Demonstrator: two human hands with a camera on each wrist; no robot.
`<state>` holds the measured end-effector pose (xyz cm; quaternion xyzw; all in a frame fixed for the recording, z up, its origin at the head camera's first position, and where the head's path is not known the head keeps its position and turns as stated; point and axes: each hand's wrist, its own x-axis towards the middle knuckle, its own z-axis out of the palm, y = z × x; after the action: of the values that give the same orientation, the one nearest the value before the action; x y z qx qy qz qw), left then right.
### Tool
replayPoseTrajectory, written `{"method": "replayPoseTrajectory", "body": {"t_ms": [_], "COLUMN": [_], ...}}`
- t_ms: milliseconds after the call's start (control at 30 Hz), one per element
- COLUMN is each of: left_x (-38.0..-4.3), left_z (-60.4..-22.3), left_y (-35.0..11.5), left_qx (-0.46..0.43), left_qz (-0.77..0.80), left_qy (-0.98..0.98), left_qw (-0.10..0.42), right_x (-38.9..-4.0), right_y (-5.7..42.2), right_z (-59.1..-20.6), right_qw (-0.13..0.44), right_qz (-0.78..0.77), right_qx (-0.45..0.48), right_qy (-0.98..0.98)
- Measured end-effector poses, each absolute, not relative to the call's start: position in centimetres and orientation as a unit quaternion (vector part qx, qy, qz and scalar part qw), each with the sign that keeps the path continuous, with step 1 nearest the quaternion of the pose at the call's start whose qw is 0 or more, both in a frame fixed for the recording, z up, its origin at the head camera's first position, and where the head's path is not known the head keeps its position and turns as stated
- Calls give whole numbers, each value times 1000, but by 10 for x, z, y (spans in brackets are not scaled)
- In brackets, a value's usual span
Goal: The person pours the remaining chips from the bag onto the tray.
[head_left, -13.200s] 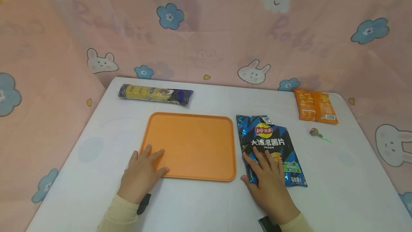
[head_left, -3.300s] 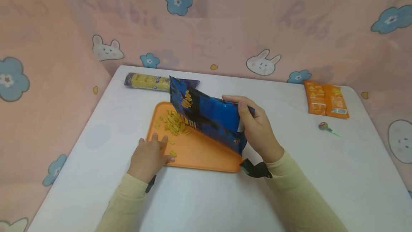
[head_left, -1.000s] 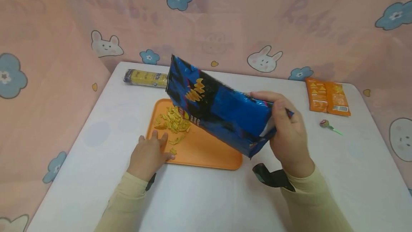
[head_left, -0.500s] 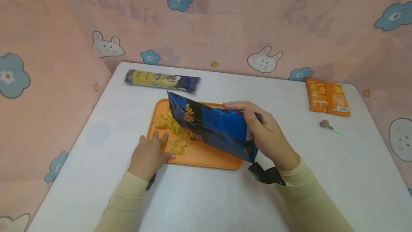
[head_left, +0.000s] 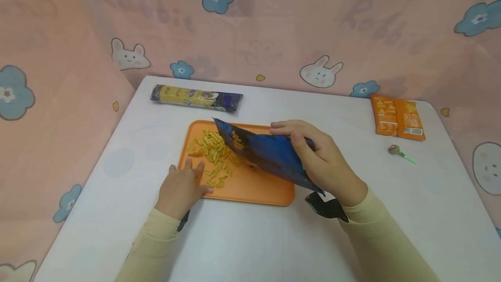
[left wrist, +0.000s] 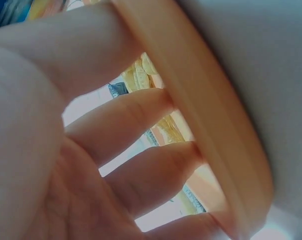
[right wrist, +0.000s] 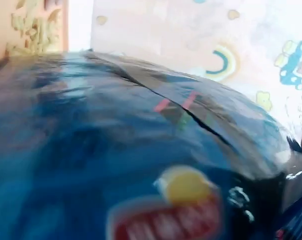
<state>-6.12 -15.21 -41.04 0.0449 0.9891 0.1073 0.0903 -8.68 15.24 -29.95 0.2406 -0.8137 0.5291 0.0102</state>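
Note:
An orange tray lies on the white table with a heap of yellow crinkled chips toward its left half. My left hand rests on the tray's left front corner, fingers spread; in the left wrist view the fingertips meet the tray's rim. Above the tray's right half, my right hand grips one end of a blue and black potato chip bag, thumb on the near side. The bag slants, its far-left end beside the chips. In the right wrist view the bag's blue face fills the foreground.
Behind the tray lies a long yellow and dark blue packet. At the back right are an orange snack packet and a lollipop with a green stick. A pink printed cloth rises behind the table.
Earlier the bag lay flat beside the bare tray under my right hand. Chips now lie on the tray. In the last second the raised bag came down and flattened; my left hand stayed put.

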Motion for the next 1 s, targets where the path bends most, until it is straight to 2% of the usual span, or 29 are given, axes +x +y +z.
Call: {"method": "replayPoseTrajectory", "body": {"t_ms": [167,300,500,733,900,1000], "left_x": [-61,-60,-59,-58,-59,-58], "left_z": [-411,-413,-415,-415,-414,-415], "left_y": [-151,-151,-152,-152,-152,-152], "left_qx": [36,34,54,60,53,55], "left_qz": [114,117,111,108,114,115], "left_qy": [988,987,990,990,989,989], "left_qw": [96,100,70,62,74,71], "right_x": [-96,-100,-99,-114,-119,-114], "right_y": [152,154,162,163,169,173], "right_z": [-305,-296,-278,-306,-295,-276], "right_qw": [-18,-55,-21,-92,-77,-43], "right_qz": [484,450,461,415,443,469], "right_qx": [234,233,259,234,210,191], "right_qy": [-843,-860,-849,-875,-868,-861]}}
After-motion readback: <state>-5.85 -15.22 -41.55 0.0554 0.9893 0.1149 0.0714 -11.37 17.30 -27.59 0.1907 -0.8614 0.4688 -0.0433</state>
